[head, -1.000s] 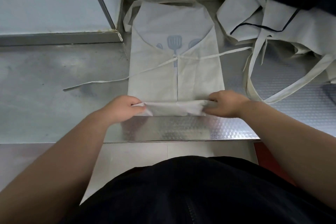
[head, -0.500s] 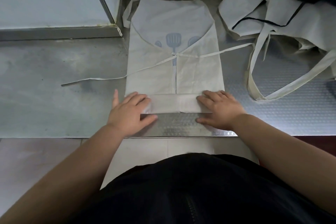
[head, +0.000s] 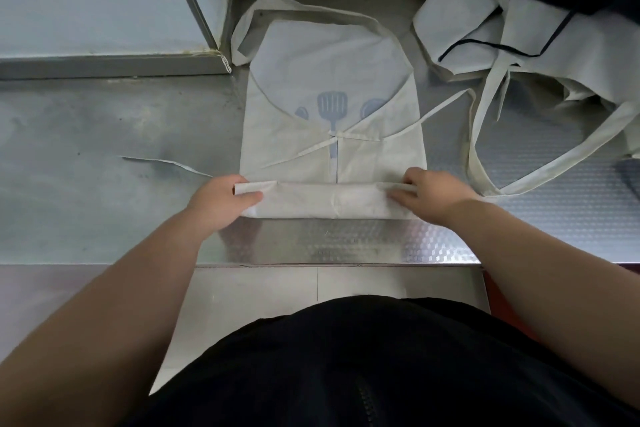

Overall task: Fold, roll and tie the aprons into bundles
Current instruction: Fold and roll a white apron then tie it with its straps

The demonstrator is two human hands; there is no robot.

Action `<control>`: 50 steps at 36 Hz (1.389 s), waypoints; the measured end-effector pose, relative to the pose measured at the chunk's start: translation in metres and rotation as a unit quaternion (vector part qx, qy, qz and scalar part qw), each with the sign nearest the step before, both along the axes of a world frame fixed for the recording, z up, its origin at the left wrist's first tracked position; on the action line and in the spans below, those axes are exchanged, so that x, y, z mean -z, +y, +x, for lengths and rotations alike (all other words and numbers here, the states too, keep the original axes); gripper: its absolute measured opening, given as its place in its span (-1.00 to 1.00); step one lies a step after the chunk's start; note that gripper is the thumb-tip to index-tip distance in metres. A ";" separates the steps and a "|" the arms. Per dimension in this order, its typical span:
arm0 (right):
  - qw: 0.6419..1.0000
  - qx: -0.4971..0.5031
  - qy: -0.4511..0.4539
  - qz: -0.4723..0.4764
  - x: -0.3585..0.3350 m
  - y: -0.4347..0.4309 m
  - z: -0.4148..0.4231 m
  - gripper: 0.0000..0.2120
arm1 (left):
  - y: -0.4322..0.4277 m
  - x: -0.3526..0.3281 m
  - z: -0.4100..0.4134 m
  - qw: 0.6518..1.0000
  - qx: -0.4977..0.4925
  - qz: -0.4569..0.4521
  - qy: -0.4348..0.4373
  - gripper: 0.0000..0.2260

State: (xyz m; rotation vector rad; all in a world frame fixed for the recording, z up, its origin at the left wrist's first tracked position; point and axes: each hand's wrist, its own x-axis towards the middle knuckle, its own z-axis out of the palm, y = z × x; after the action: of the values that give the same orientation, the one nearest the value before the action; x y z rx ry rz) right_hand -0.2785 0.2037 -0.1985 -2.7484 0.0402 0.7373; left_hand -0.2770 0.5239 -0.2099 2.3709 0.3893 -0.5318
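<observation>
Apron (head: 332,146) rolled crosswise (neck loop (head: 311,12) away), left hand (head: 221,201), right hand (head: 431,192) gripping ends

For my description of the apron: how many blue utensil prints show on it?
3. A spatula in the middle of the apron, a small shape left of it and a rounded one right of it, both partly under folded flaps; more may be hidden.

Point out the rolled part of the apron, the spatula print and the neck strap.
rolled part (head: 329,199): head view, middle of roll
spatula print (head: 332,104): head view, slotted blade
neck strap (head: 329,15): head view, top of loop
</observation>
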 end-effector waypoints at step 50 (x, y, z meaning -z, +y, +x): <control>0.953 -0.189 -0.175 -0.158 0.017 0.011 0.006 -0.52 | -0.054 0.020 -0.008 0.939 0.231 0.170 -0.189 -0.46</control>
State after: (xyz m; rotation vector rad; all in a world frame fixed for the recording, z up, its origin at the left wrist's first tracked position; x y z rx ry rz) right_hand -0.2726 0.2152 -0.2155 -3.1995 -0.4970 0.3356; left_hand -0.2852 0.4702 -0.2304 2.8385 -0.2838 -0.2069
